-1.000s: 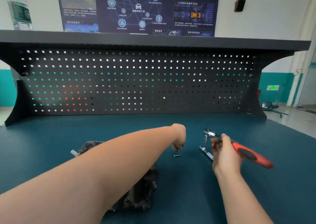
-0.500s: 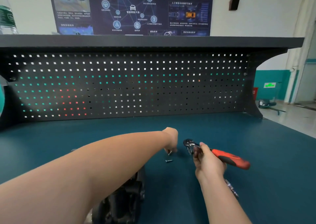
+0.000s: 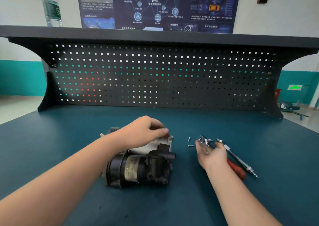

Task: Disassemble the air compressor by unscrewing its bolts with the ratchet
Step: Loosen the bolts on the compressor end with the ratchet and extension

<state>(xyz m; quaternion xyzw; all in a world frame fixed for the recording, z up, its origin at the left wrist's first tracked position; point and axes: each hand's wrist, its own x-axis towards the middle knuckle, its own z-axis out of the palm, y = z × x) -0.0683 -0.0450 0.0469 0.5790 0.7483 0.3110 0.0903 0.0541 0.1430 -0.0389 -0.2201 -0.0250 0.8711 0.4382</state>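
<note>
The grimy black cylindrical air compressor (image 3: 141,167) sits at centre bench, and my left hand (image 3: 146,132) has come back from the screws to rest curled on its top. My right hand (image 3: 209,151), at three o'clock, now lies slack-fingered over the red-handled chrome ratchet (image 3: 236,168), apparently set down. Two small loose silver bolts (image 3: 189,142) lie between.

compressor (image 3: 143,165) left, bolts (image 3: 189,142) between, ratchet (image 3: 222,154) right

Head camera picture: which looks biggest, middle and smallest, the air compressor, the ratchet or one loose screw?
1. Air compressor
2. Ratchet, partly hidden under the right hand
3. Loose screw, tiny
</note>
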